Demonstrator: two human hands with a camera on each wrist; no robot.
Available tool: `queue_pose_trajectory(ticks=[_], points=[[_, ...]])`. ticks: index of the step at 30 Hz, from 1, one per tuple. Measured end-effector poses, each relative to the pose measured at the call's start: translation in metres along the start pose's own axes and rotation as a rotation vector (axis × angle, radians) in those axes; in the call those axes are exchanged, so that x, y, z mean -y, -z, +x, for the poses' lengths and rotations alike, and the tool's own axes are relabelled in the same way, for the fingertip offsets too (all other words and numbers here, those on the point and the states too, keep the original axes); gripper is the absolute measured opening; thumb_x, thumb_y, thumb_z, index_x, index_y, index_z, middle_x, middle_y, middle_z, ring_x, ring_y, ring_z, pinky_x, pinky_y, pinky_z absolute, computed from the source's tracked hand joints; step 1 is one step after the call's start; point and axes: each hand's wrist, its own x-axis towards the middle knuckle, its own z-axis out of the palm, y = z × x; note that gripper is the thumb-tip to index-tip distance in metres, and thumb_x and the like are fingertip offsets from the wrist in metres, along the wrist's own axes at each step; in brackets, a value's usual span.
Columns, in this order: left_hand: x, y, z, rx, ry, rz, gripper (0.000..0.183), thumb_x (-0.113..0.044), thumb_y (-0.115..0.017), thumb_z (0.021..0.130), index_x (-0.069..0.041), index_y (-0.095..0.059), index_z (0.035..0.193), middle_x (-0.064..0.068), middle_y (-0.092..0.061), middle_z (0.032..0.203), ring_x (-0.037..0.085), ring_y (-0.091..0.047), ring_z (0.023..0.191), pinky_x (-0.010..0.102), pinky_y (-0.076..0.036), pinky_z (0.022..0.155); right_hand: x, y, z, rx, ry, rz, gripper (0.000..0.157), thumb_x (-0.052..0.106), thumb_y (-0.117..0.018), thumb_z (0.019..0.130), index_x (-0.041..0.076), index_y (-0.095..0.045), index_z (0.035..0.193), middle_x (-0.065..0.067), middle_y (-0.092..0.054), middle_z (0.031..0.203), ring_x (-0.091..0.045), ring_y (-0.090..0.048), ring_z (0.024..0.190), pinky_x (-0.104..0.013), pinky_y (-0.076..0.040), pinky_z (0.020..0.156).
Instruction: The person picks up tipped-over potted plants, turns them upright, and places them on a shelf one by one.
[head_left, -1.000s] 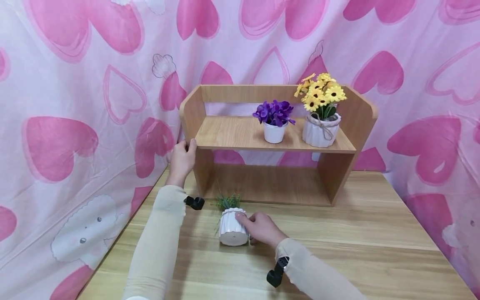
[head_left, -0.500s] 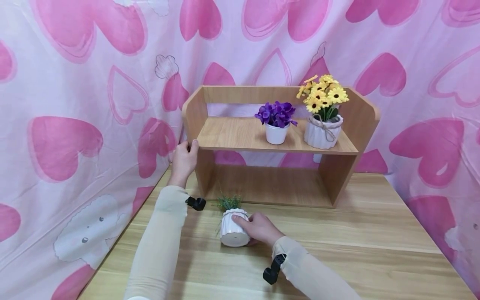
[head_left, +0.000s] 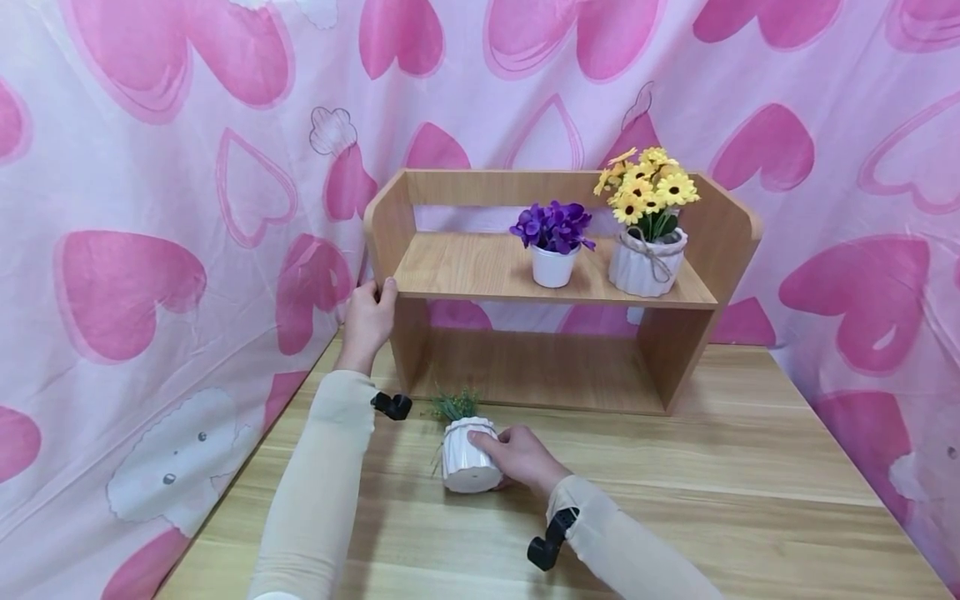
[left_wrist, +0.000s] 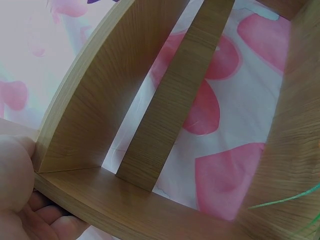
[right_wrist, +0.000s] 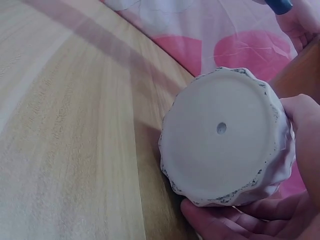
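Note:
My right hand (head_left: 525, 456) grips a white fluted flowerpot (head_left: 468, 458), thumb on its near side. The pot is tipped, its base facing me and its green sprigs (head_left: 456, 407) pointing toward the shelf. In the right wrist view the pot's base (right_wrist: 220, 135) shows a small central hole, and fingers curl under the side. My left hand (head_left: 369, 321) grips the left side panel (head_left: 386, 229) of a two-tier wooden shelf (head_left: 480, 262). The left wrist view has the thumb and curled fingers (left_wrist: 65, 227) on either side of the panel's edge.
On the upper tier stand a small white pot of purple flowers (head_left: 553, 265) and, further right, a larger pot of yellow flowers (head_left: 647, 262) tied with twine. The shelf rests on a wooden table (head_left: 750, 500). Pink heart-patterned cloth (head_left: 247, 267) hangs behind and at both sides.
The head view has shifted slightly. The sprigs of the held pot lean a touch further left than half a second ago. My left hand stays on the shelf panel.

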Motion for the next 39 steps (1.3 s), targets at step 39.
queue_pose_trajectory(ticks=[39], points=[[-0.001,0.0,0.0,-0.014,-0.011,0.032,0.048,-0.043,-0.044,0.112,-0.002,-0.058,0.092,0.018,-0.057,0.087,0.036,-0.057,0.088,0.04,-0.043,0.075,-0.029,0.002,-0.001,-0.141,0.286,0.027,0.073,0.017,-0.087,0.087,-0.007,-0.051,0.145,-0.02,-0.066,0.129,-0.032,-0.067,0.119,-0.048,-0.057,0.105]])
